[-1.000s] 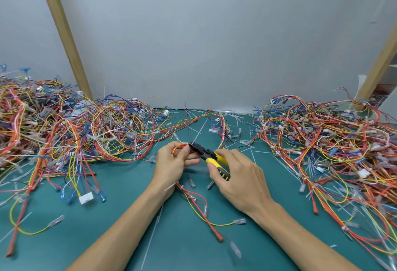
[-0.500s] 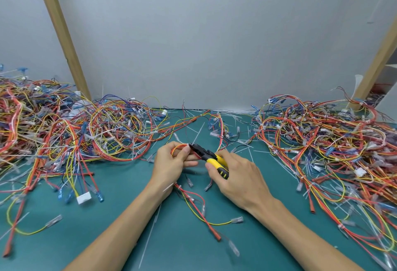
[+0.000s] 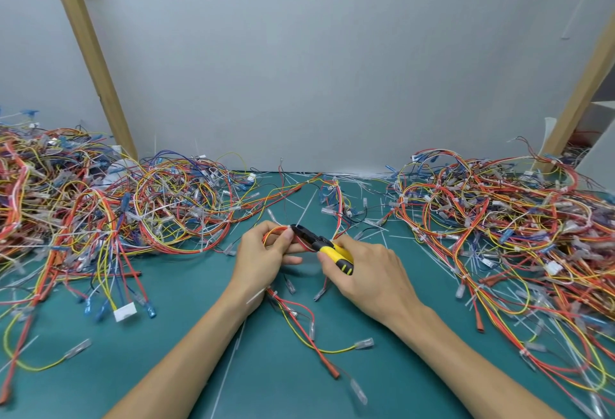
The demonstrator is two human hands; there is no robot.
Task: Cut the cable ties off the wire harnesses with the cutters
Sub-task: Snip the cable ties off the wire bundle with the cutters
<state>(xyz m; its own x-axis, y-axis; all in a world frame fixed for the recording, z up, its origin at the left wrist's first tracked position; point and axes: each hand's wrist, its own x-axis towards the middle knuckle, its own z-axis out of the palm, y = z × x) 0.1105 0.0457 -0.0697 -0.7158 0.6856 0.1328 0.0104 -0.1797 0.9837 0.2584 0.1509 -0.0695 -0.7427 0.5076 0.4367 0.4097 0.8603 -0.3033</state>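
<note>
Here, the left hand [image 3: 263, 254] is pinching a small wire harness [image 3: 301, 320] between thumb and fingers, holding a loop of its orange and yellow wires up over the middle of the green mat [image 3: 173, 345], while the rest of that harness is trailing down past the wrist and lying on the mat toward the near edge. The right hand [image 3: 374, 274] is gripping the yellow-and-black handles of the cutters [image 3: 321, 243] with its fingers curled round them, and is pointing the black nose leftward so that the tip is meeting the held loop just beside the left thumb. The blades are perhaps nearly closed, though at this size it is hard to tell how far apart they are standing. Both forearms are reaching in from the near edge, well apart at the elbows and converging at the hands. A big left pile [image 3: 109, 205] of tangled red, orange, yellow and blue harnesses is sprawling across the mat's left side, and a right pile [image 3: 499, 219] of the same kind is covering the right side. Loose white cable ties [image 3: 229, 363] are lying scattered on the mat between and around the arms. Behind, two wooden posts [image 3: 90, 52] are leaning against the grey wall [image 3: 316, 69]
</note>
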